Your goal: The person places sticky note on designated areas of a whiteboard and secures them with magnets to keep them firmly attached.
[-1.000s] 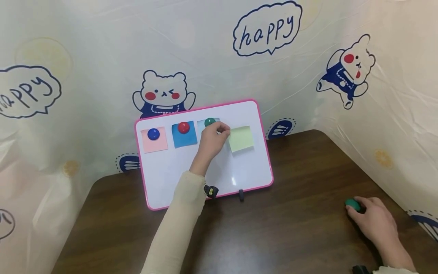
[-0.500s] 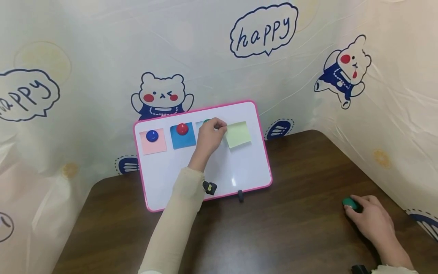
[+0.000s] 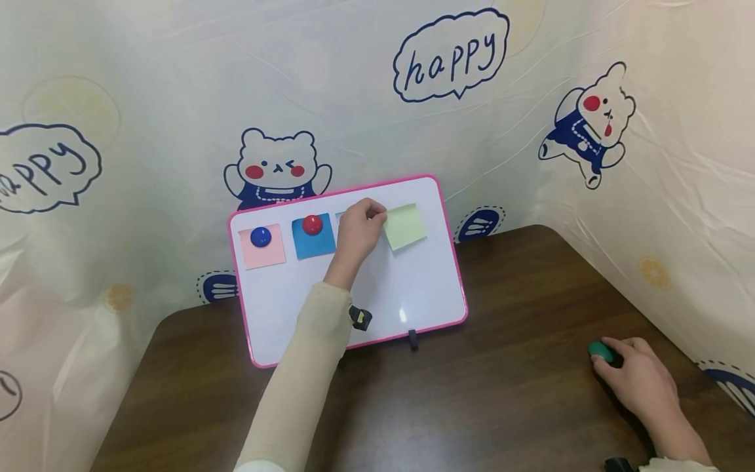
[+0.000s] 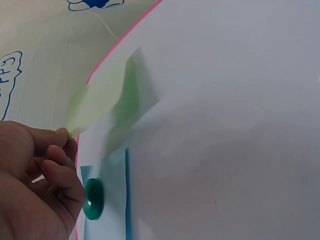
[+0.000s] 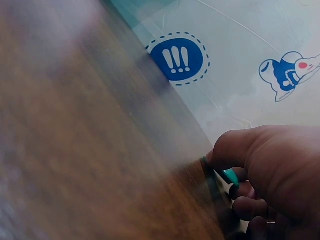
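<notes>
A pink-framed whiteboard (image 3: 413, 288) leans against the back drape. It carries a pink note (image 3: 262, 252) under a blue magnet (image 3: 260, 236) and a blue note (image 3: 315, 244) under a red magnet (image 3: 312, 224). My left hand (image 3: 380, 213) pinches the upper left corner of a light green note (image 3: 405, 226). In the left wrist view the green note (image 4: 107, 100) curls off the board (image 4: 225, 125) from my left hand (image 4: 62, 137). Below it, a green magnet (image 4: 93, 199) pins a light blue note (image 4: 112, 200). My right hand (image 3: 604, 360) grips a second green magnet (image 3: 601, 350) on the table; the right wrist view shows this hand (image 5: 225, 172) around the magnet (image 5: 230, 176).
The dark wooden table (image 3: 472, 406) is walled by a cream drape (image 3: 147, 98) with bear prints behind and at the right. Two small black clips (image 3: 414, 339) prop the board's lower edge.
My left hand has moved up over the green board magnet and taken the green note's corner; the note has shifted up and left on the board. The right hand has stayed put.
</notes>
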A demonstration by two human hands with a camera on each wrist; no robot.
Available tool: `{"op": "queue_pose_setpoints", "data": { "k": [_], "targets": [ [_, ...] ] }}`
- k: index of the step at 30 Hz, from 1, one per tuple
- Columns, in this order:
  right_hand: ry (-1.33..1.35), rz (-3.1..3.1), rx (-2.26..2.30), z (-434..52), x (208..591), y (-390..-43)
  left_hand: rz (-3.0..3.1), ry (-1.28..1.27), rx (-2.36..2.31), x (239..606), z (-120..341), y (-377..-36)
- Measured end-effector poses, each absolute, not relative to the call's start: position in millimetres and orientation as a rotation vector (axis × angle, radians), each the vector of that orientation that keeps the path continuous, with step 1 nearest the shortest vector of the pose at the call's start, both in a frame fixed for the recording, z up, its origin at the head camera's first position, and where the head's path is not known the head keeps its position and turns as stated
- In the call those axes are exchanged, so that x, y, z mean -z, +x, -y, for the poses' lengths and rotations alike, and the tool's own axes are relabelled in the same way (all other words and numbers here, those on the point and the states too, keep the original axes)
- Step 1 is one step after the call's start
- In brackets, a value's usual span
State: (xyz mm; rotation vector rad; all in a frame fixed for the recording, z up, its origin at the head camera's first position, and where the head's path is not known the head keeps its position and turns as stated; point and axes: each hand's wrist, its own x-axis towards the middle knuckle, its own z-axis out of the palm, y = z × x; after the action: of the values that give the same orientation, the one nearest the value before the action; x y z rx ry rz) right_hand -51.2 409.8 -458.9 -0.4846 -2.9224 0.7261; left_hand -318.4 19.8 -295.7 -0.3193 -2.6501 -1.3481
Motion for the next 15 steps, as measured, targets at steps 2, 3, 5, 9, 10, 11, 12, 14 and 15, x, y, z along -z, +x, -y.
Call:
{"op": "queue_pose_setpoints", "data": {
  "k": [2,3,5,9,10,11,12,14,15],
  "targets": [
    [-0.481,2.918,-0.723,-410.1,459.4,-50.8,2.638,-0.313,1.342,295.4,-20.2,-319.4],
    [-0.481,2.920,-0.722,-410.3,459.6,-50.8,2.634,-0.311,1.337,295.3,-20.3,-319.9],
    [-0.476,2.929,-0.731,-411.8,459.9,-51.0,2.626,-0.310,1.328,295.4,-20.5,-320.4],
    [-0.475,2.940,-0.739,-412.8,459.5,-51.6,2.627,-0.314,1.301,294.4,-22.2,-320.9],
    [-0.474,2.941,-0.741,-412.7,459.5,-51.6,2.627,-0.316,1.290,294.1,-23.0,-321.0],
    [-0.471,2.943,-0.742,-412.5,459.3,-51.4,2.630,-0.315,1.280,293.6,-24.0,-321.1],
    [-0.471,2.940,-0.739,-412.0,459.0,-51.3,2.634,-0.315,1.267,293.0,-25.0,-321.5],
    [-0.460,2.942,-0.739,-412.1,459.9,-50.9,2.642,-0.311,1.239,292.0,-27.3,-322.3],
    [-0.450,2.943,-0.740,-412.2,460.0,-50.8,2.645,-0.308,1.227,291.6,-28.5,-322.5]
  ]
}}
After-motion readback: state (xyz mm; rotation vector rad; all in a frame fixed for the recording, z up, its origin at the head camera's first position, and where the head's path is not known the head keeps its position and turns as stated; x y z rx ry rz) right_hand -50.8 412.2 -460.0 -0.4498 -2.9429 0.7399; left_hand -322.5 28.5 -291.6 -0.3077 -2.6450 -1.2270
